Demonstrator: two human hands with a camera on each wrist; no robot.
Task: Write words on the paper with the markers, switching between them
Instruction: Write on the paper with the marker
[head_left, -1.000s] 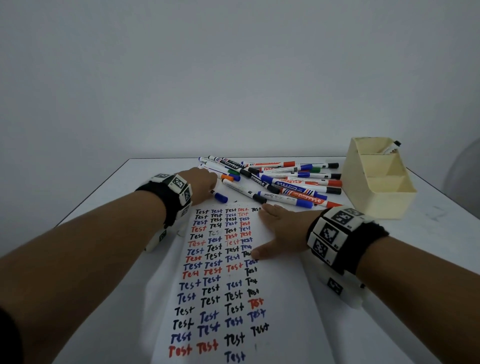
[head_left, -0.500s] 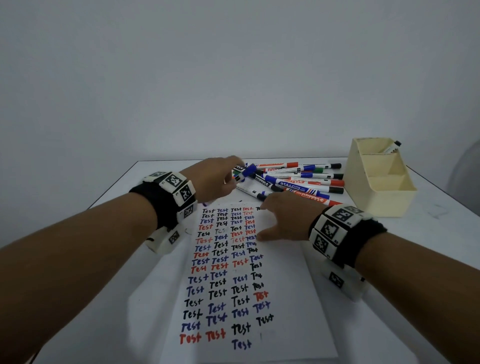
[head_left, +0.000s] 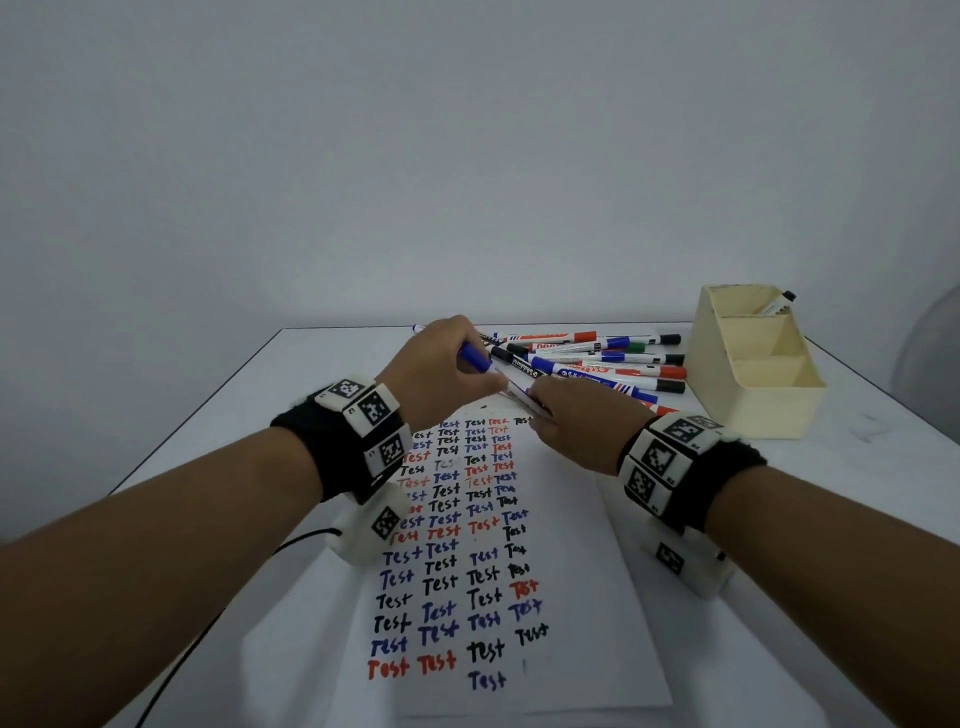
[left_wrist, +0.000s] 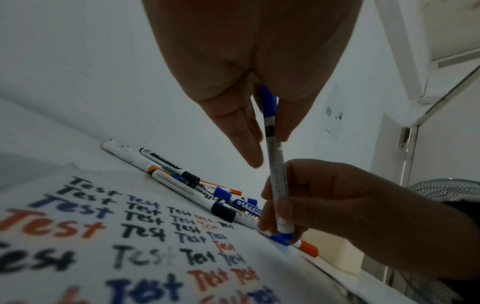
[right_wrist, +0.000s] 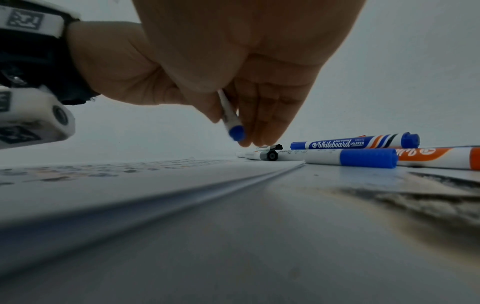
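Marker: your slim white blue-capped marker (left_wrist: 276, 174) hangs above the far end of the white paper sheet (head_left: 566, 597) covered in "Test".
Left hand (head_left: 441, 371): your fingers (left_wrist: 241, 131) pinch the blue cap.
Right hand (head_left: 587, 421): your curled fingers (left_wrist: 306, 191) grip the barrel's lower end.
Pose: both hands meet, raised off the white desk (head_left: 831, 519).
Hidden: marker tip.

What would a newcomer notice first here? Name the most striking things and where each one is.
First, both hands meeting above the top of the paper: the left hand grips the blue cap end of a blue marker, and the right hand holds its barrel. Next, the paper's columns of "Test" in black, blue and red. Behind lie a pile of markers and a cream holder at the right.
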